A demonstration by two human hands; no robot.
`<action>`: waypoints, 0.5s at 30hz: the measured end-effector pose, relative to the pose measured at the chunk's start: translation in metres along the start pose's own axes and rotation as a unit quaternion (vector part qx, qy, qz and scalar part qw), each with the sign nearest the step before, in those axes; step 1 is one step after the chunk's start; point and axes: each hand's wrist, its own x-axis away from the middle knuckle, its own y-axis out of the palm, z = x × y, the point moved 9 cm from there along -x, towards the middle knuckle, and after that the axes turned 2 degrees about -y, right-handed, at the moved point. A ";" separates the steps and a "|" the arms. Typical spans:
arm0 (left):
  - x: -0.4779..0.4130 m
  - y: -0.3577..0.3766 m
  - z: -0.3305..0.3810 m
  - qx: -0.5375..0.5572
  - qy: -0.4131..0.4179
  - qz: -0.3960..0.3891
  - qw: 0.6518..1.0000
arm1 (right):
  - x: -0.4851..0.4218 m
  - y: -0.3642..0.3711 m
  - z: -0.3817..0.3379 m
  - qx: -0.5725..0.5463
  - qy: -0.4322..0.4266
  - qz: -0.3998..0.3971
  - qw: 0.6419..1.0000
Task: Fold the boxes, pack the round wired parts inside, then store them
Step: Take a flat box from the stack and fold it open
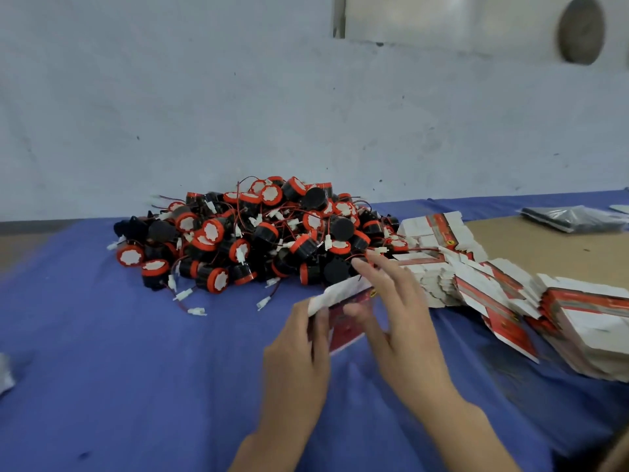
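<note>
Forearms: two bare forearms came in from the bottom edge, over the blue cloth [136, 369] that covered the near part of the bench.
Left hand: the left hand [299, 345] gripped the left edge of a box [345, 313], its fingers [320, 323] curled round that edge.
Right hand: the right hand [405, 318] held the same box from the right, with the thumb laid on the red face. Its fingers [381, 271] were stretched out fairly straight and slightly spread, reaching past the box's top edge toward the pile. Motion blur hid the exact contact.
Box: a flat, unfolded carton, red printed face with a white flap on top, was held tilted just above the cloth between the two hands.
Round parts: a heap of round parts [255, 233] lay on the cloth beyond the hands, near the wall. They were black drums with orange rims and white faces, trailing thin red and black wires with white plugs. A few plugs lay loose on the cloth at the heap's near edge.
Flat boxes: slumped stacks of flat boxes [483, 284], red and white, ran from beside the heap along the right side toward the right edge.
Bench: bare brown bench [544, 253] showed behind the stacks.
Bag: a dark plastic bag [571, 218] lay at the far right.
Wall: a scuffed pale wall [238, 114] stood behind everything.
</note>
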 end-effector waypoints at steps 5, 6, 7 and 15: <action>0.002 -0.018 -0.006 0.210 -0.113 -0.005 0.971 | 0.018 0.027 0.033 -0.260 0.261 0.037 0.929; 0.003 -0.019 -0.006 0.224 -0.119 -0.015 0.967 | 0.018 0.040 0.031 -0.288 0.273 0.019 0.918; 0.003 -0.022 -0.009 0.233 -0.123 -0.017 0.965 | 0.016 0.050 0.028 -0.301 0.274 0.008 0.913; -0.002 -0.032 -0.028 0.235 -0.134 -0.027 0.962 | 0.002 0.079 0.013 -0.290 0.274 0.006 0.917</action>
